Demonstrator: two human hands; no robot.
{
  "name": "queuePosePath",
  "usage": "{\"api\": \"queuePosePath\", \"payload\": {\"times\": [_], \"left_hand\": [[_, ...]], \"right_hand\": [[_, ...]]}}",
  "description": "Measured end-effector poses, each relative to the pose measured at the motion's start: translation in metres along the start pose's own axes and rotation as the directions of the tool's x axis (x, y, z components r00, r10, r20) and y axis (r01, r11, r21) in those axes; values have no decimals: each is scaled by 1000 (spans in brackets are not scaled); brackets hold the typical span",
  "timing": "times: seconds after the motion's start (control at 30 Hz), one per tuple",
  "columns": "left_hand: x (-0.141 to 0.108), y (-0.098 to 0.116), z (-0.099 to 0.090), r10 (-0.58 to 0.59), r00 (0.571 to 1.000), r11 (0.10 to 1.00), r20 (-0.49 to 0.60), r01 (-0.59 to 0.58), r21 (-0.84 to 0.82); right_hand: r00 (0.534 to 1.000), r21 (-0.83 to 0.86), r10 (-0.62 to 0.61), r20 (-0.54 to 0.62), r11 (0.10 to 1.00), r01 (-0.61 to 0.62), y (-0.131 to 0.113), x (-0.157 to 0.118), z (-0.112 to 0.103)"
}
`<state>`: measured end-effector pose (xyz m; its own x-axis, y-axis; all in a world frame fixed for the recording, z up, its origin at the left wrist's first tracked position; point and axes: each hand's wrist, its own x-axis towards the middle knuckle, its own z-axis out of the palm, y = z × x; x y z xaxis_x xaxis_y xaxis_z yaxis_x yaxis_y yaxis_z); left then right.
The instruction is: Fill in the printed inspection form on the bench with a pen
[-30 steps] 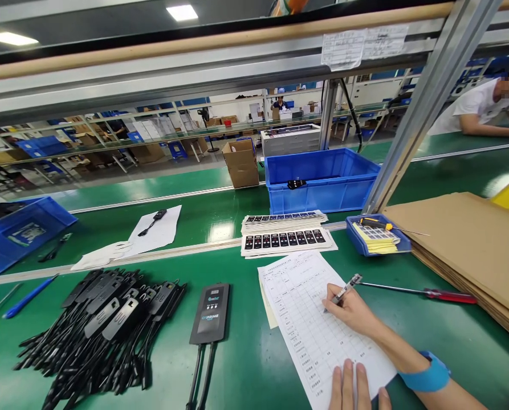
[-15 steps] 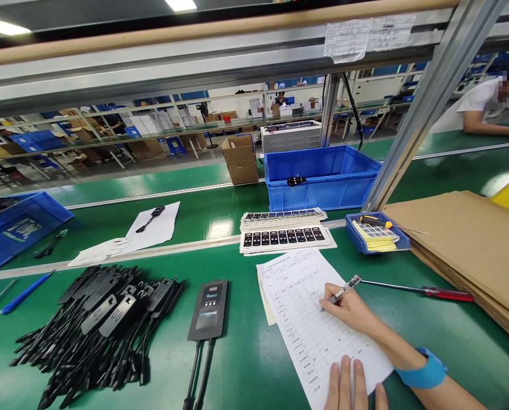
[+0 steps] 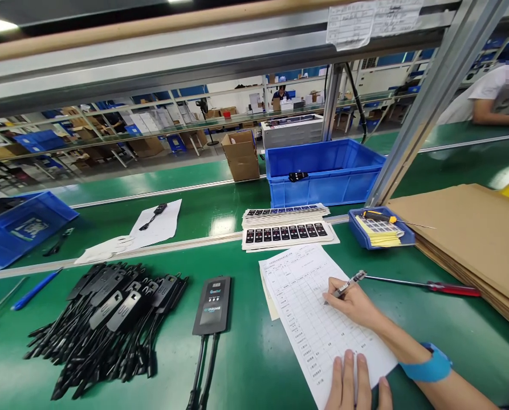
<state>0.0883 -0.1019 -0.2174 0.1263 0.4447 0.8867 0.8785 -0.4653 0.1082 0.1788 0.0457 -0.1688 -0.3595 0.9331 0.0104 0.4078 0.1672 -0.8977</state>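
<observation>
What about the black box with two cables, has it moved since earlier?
No, the black box sits just as before beside the pile of black devices.

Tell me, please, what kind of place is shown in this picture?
Probably an electronics assembly workshop: a pile of black cabled devices lies on the green bench, sheets of printed labels lie beyond, and more workbenches with cardboard boxes stand behind.
</observation>
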Motion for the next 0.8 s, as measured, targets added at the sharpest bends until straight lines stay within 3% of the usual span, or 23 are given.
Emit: {"api": "queuePosePath", "payload": {"times": [0.4, 0.57, 0.8], "left_hand": [[3, -2, -4, 37, 999, 999, 27, -37, -3], [-7, -2, -4, 49, 993, 999, 112, -49, -11], [-12, 1, 2, 8, 999, 1000, 47, -8, -10]], "right_hand": [[1000, 17, -15, -10, 1000, 15, 1, 0, 1], [1000, 15, -15, -10, 1000, 15, 1, 0, 1], [999, 9, -7, -35, 1000, 7, -2, 0, 1]]}}
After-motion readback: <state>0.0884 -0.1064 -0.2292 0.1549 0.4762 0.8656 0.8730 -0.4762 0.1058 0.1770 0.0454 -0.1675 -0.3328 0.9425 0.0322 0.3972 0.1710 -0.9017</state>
